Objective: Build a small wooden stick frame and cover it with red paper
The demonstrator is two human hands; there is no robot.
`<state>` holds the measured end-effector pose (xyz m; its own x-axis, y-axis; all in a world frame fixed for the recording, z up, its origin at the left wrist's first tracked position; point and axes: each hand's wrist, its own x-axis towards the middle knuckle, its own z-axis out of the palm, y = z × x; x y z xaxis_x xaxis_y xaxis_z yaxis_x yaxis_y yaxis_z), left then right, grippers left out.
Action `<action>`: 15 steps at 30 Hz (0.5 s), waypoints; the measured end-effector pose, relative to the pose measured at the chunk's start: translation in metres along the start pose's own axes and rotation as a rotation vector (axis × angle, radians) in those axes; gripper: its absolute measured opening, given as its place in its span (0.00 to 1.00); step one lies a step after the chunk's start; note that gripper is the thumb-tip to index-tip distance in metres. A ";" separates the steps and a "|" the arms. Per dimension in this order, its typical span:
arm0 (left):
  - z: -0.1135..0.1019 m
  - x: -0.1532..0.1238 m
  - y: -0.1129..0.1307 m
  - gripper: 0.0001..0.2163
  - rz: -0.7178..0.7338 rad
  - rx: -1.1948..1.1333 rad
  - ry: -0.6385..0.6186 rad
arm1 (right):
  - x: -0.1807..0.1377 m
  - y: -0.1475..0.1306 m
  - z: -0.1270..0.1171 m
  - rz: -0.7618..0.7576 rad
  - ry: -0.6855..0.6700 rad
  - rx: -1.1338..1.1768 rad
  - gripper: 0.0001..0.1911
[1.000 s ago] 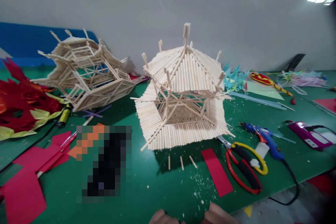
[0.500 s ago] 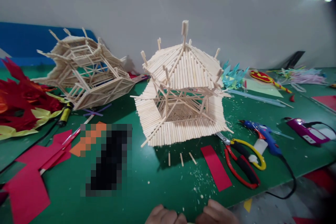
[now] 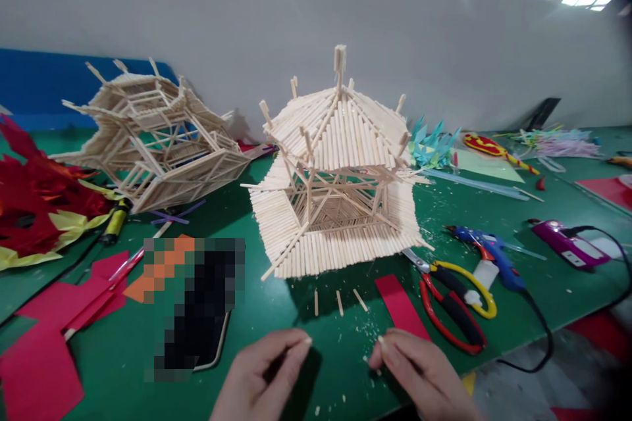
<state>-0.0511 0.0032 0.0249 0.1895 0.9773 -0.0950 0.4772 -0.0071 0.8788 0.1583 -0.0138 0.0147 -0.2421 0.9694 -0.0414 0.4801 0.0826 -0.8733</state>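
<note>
A pavilion model [image 3: 340, 177] built of pale wooden sticks stands at the middle of the green table [image 3: 336, 355]. Three short loose sticks [image 3: 340, 302] lie just in front of it. My left hand [image 3: 261, 375] hovers near the front edge with its fingers curled toward the thumb; nothing shows in it. My right hand [image 3: 424, 375] is beside it, its fingers pinched on a small piece I cannot make out. A second stick model [image 3: 153, 141] lies tilted at the back left.
Red-and-yellow scissors [image 3: 454, 296] and a red paper strip [image 3: 399, 306] lie right of the hands. A blue glue gun [image 3: 488, 256] and a purple device [image 3: 567, 243] sit further right. Red paper pieces [image 3: 44, 348] and a blurred patch [image 3: 195, 306] are at the left.
Both hands have risen from the bottom edge into view, toward the loose sticks. The view has tipped down slightly; the models have not moved.
</note>
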 end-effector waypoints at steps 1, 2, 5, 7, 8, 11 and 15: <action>-0.004 0.003 0.002 0.06 -0.093 -0.091 0.015 | 0.002 -0.003 -0.001 0.068 0.016 0.073 0.18; -0.006 0.007 0.002 0.06 -0.166 -0.171 0.031 | 0.004 -0.004 -0.001 0.121 0.030 0.136 0.17; -0.007 0.014 0.001 0.08 -0.298 -0.410 0.046 | 0.007 -0.006 0.005 0.244 0.025 0.298 0.16; -0.005 0.018 0.001 0.09 -0.347 -0.551 0.016 | 0.009 -0.006 0.008 0.300 0.005 0.389 0.17; -0.004 0.019 0.001 0.09 -0.366 -0.611 -0.005 | 0.009 -0.006 0.009 0.314 -0.001 0.428 0.17; -0.002 0.021 0.000 0.09 -0.397 -0.741 -0.063 | 0.010 -0.005 0.009 0.309 0.015 0.493 0.18; -0.003 0.020 -0.003 0.10 -0.356 -0.725 -0.094 | 0.008 0.000 0.008 0.266 0.097 0.469 0.16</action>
<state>-0.0514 0.0239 0.0221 0.2179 0.8730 -0.4364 -0.1459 0.4712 0.8699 0.1496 -0.0080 0.0104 -0.0742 0.9614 -0.2648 0.0816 -0.2588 -0.9625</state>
